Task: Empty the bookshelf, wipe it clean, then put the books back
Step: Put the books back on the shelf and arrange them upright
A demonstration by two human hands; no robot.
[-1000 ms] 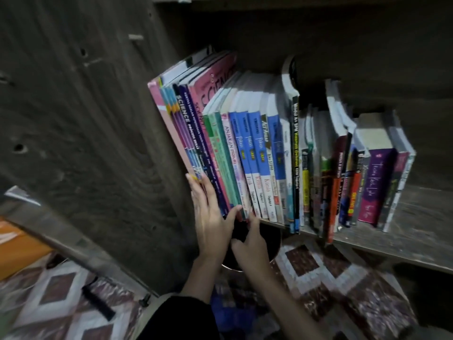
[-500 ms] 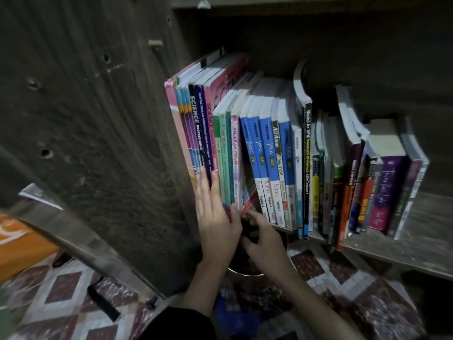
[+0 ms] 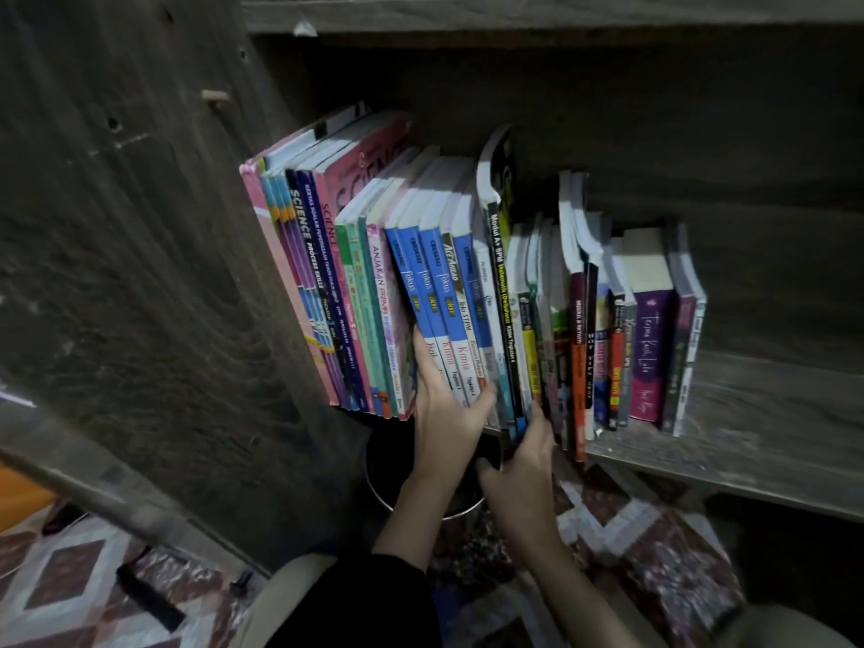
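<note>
Head view, nearest first: the left hand (image 3: 444, 409) has slid rightward off the pink and green spines and now has its fingers wedged beside the blue-spined paperback textbooks (image 3: 437, 315), while the right hand (image 3: 526, 465) has come up to cup their lower right edge. Both hands bracket that batch; a firm clamp I cannot confirm. Likely the next armful out. Books stand spine-out on the grey wooden shelf board (image 3: 748, 441), long axes upright, leaning left.

We read "SCIENCE PROCESS SKILLS" on a black book spine (image 3: 306, 245), "fokus" on blue spines (image 3: 426, 282), "ANJAKAN PRIMA" on a pink spine (image 3: 381, 282).
</note>
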